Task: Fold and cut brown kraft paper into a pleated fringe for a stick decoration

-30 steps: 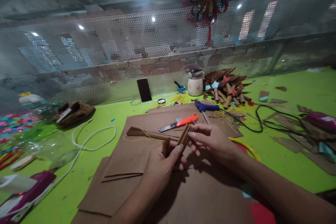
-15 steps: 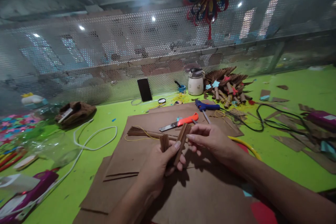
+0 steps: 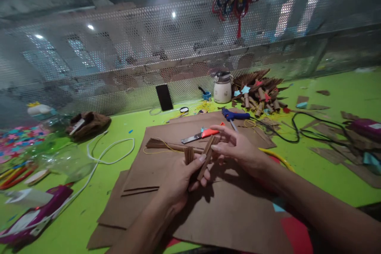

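Observation:
My left hand is closed around a strip of brown paper folded into narrow pleats. One pleated end stands up beside the thumb, and the longer part slants up to the right under it. At the upper end of that part is my right hand, fingers spread, its thumb at the paper's edge. Just behind the hands lies an orange utility knife with its blade out. Left of it rests a pleated paper piece with a yellow string. Brown paper sheets lie beneath both hands.
A blue glue gun with a black cord lies behind the knife. Farther back are a white jar, a dark phone and a pile of pleated paper pieces. A white cable loops across the green table at left.
The right index finger has lifted and the fingers have spread at the top of the pleated paper. My left hand keeps its hold. The view has shifted slightly.

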### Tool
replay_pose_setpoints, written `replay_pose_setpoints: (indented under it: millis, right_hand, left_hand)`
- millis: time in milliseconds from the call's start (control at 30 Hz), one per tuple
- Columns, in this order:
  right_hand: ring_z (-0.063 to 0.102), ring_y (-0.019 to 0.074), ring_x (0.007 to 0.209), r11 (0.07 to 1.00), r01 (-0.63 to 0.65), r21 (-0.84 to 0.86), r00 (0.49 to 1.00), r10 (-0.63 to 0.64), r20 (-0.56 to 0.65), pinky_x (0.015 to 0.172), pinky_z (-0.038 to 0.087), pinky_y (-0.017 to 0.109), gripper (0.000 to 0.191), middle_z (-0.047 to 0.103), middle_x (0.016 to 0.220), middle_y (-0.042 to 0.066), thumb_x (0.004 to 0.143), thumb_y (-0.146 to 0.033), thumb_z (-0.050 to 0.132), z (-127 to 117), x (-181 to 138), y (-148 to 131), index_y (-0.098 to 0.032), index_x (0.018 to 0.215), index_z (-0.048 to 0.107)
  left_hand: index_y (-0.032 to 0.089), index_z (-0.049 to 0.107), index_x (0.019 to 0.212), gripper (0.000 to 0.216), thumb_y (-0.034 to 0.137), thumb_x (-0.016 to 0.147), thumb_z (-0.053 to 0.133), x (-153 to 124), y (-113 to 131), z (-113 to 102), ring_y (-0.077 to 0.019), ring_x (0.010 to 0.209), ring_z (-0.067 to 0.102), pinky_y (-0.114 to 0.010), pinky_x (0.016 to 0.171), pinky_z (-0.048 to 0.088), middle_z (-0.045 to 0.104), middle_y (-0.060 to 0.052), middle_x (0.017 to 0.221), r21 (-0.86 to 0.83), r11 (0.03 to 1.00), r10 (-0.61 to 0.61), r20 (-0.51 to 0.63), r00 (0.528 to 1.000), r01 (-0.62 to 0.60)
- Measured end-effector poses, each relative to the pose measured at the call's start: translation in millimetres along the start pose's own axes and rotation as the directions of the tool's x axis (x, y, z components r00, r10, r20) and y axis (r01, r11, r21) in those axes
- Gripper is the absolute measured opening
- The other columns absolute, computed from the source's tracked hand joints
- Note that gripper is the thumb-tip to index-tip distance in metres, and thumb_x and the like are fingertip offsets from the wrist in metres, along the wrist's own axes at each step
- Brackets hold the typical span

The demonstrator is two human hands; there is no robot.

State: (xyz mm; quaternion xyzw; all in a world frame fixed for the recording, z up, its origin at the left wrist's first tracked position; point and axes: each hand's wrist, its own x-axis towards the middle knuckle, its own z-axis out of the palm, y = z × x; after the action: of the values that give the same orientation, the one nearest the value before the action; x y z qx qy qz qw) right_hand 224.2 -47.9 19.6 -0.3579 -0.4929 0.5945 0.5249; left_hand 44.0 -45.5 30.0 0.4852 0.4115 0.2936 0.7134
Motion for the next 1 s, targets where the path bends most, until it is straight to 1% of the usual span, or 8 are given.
replay_pose_setpoints:
  millis: [67, 167, 333, 467, 567, 667, 800, 1000]
  right_hand:
    - [0.06, 0.0117, 0.065, 0.999, -0.005, -0.038, 0.999, 0.007, 0.043, 0.056, 0.049, 0.024, 0.046, 0.064, 0.081, 0.001, 0.073, -0.03, 0.073, -0.7, 0.5, 0.1, -0.019, 0.113, 0.055]
    - [0.058, 0.0103, 0.057, 0.996, 0.008, -0.086, 0.998, -0.004, 0.055, 0.057, 0.048, 0.026, 0.027, 0.063, 0.069, 0.0, 0.072, -0.032, 0.073, -1.3, 0.2, -1.0, -0.015, 0.09, 0.062]
    - [0.057, 0.0107, 0.057, 0.986, 0.101, -0.129, 0.995, -0.098, 0.029, 0.057, 0.047, 0.026, 0.021, 0.062, 0.065, -0.001, 0.072, -0.031, 0.074, -3.8, -1.2, -7.6, -0.015, 0.079, 0.062]
    - [0.057, 0.0114, 0.061, 0.957, 0.176, -0.231, 0.982, -0.156, 0.103, 0.062, 0.046, 0.028, 0.018, 0.062, 0.069, 0.001, 0.074, -0.03, 0.072, -7.4, -1.2, -11.2, -0.014, 0.078, 0.065]
    - [0.057, 0.0122, 0.065, 0.932, 0.228, -0.283, 0.968, -0.186, 0.168, 0.065, 0.046, 0.029, 0.017, 0.063, 0.074, 0.002, 0.075, -0.028, 0.07, -12.9, 1.0, -8.4, -0.013, 0.082, 0.067]
    - [0.057, 0.0123, 0.068, 0.93, 0.255, -0.265, 0.956, -0.201, 0.212, 0.066, 0.046, 0.029, 0.021, 0.064, 0.083, 0.004, 0.075, -0.028, 0.07, -20.3, 4.5, -3.1, -0.014, 0.091, 0.067]
    - [0.057, 0.0125, 0.068, 0.937, 0.226, -0.267, 0.959, -0.166, 0.228, 0.065, 0.046, 0.029, 0.028, 0.064, 0.08, 0.004, 0.077, -0.029, 0.069, -26.2, 7.0, 0.6, -0.013, 0.1, 0.065]
    - [0.057, 0.0128, 0.067, 0.967, 0.177, -0.184, 0.963, -0.132, 0.234, 0.064, 0.045, 0.028, 0.019, 0.063, 0.073, 0.002, 0.077, -0.028, 0.07, -28.1, 7.9, 3.5, -0.013, 0.089, 0.065]
  left_hand:
    - [0.01, 0.062, 0.085, 0.026, 0.036, 0.084, 0.059, -0.7, 0.2, 0.7, -0.003, 0.043, 0.046, -0.011, 0.037, 0.018, 0.057, -0.001, 0.056, 0.024, 0.999, -0.022, 0.036, 0.999, 0.021]
    - [0.01, 0.064, 0.089, 0.031, 0.039, 0.085, 0.056, -1.4, -0.3, 1.4, -0.0034, 0.043, 0.047, -0.011, 0.036, 0.018, 0.057, -0.001, 0.055, 0.029, 1.0, -0.006, 0.079, 0.997, 0.003]
    - [0.011, 0.063, 0.093, 0.036, 0.044, 0.088, 0.05, -1.0, -2.1, 0.4, -0.005, 0.041, 0.047, -0.013, 0.036, 0.022, 0.058, -0.002, 0.055, 0.004, 0.999, 0.049, 0.075, 0.996, -0.05]
    - [0.011, 0.063, 0.091, 0.029, 0.039, 0.084, 0.058, -0.9, -2.6, -0.5, -0.0051, 0.048, 0.049, -0.012, 0.04, 0.027, 0.056, -0.001, 0.058, 0.038, 0.998, 0.05, 0.091, 0.995, -0.054]
    - [0.012, 0.06, 0.083, 0.026, 0.038, 0.08, 0.063, -0.4, -3.9, -0.4, -0.0041, 0.046, 0.044, -0.013, 0.04, 0.024, 0.051, 0.002, 0.056, 0.071, 0.988, 0.13, 0.112, 0.985, -0.139]
    - [0.013, 0.056, 0.076, 0.027, 0.038, 0.078, 0.065, 0.9, -6.3, 0.2, -0.004, 0.045, 0.041, -0.015, 0.04, 0.021, 0.051, 0.003, 0.056, 0.1, 0.976, 0.185, 0.092, 0.978, -0.194]
    - [0.013, 0.056, 0.073, 0.028, 0.036, 0.07, 0.071, 2.4, -8.1, 1.1, -0.0033, 0.044, 0.033, -0.017, 0.041, 0.022, 0.045, 0.006, 0.054, 0.118, 0.962, 0.243, 0.041, 0.969, -0.246]
    - [0.013, 0.062, 0.078, 0.028, 0.036, 0.067, 0.073, 2.9, -8.0, 0.7, -0.0045, 0.046, 0.032, -0.019, 0.045, 0.025, 0.042, 0.007, 0.054, 0.175, 0.955, 0.251, -0.035, 0.967, -0.242]
